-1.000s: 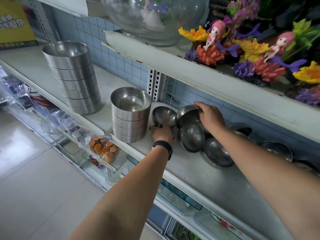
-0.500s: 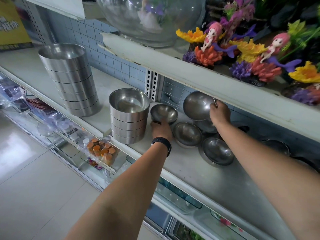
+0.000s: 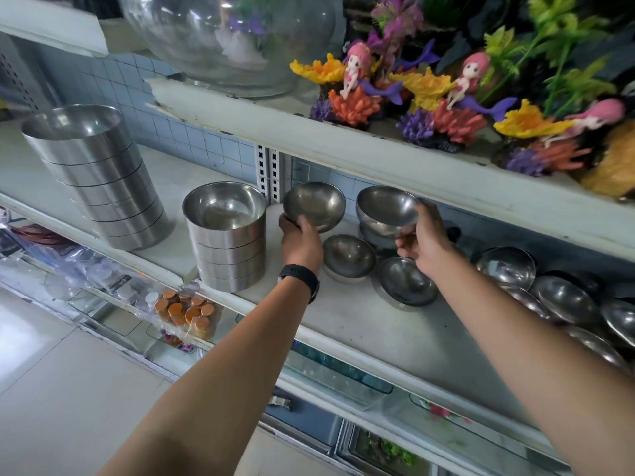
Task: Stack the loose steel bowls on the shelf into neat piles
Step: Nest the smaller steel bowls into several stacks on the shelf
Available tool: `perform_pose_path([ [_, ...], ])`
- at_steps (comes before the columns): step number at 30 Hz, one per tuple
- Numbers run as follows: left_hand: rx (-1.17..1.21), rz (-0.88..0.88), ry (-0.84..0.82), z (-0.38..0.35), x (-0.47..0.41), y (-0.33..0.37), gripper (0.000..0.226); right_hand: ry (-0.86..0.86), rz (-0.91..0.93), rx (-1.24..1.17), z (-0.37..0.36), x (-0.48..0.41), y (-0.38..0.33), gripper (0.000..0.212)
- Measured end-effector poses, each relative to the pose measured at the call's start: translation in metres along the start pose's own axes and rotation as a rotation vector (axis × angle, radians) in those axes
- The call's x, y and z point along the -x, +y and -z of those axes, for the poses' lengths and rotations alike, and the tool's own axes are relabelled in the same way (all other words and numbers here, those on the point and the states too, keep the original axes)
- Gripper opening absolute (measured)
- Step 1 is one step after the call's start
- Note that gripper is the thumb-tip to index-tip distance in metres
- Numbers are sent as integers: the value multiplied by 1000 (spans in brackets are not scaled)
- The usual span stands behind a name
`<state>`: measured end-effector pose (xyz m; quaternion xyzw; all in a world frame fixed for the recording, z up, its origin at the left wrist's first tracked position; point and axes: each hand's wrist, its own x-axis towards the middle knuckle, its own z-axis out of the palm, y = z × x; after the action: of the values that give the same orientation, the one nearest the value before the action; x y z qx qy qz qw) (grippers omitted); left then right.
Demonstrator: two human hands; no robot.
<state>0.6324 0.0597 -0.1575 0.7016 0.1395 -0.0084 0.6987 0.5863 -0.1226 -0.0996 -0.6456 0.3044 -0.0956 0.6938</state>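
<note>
My left hand (image 3: 301,239) grips a small steel bowl (image 3: 314,204) by its near rim, lifted and tilted toward me above the white shelf (image 3: 343,324). My right hand (image 3: 421,243) holds a second steel bowl (image 3: 386,207) in the air just to the right of it, fingers round its far side. Below them two loose bowls (image 3: 348,257) (image 3: 407,283) lie on the shelf. Several more loose bowls (image 3: 563,300) lie jumbled at the right. A short pile of straight-sided steel bowls (image 3: 226,238) stands left of my left hand, a taller pile (image 3: 99,180) farther left.
An upper shelf edge (image 3: 378,156) hangs low over the bowls, carrying a glass fishbowl (image 3: 230,39) and mermaid aquarium ornaments (image 3: 439,108). Below the bowl shelf are packets of orange-capped items (image 3: 185,312) and plastic trays (image 3: 336,376). The tiled floor lies at lower left.
My left hand lifted its small bowl off the shelf and tilted it. My right hand brought its raised bowl down and leftward, close beside the left one. The view shifted a little.
</note>
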Motion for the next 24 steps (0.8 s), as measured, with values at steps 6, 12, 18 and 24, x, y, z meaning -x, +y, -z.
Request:
perform_pose_path([
  [6,-79,-67,-85,7,11,-5,40,103,-57,-153,37,35,19,43],
  [12,-93,-24,-148,14,12,-16,45,169,-52,-179,59,85,48,35],
  [18,-63,-35,-245,34,26,-11,46,218,-32,-137,48,122,84,26],
  [24,-99,-96,-300,56,27,-15,45,218,-59,-68,19,136,114,35],
])
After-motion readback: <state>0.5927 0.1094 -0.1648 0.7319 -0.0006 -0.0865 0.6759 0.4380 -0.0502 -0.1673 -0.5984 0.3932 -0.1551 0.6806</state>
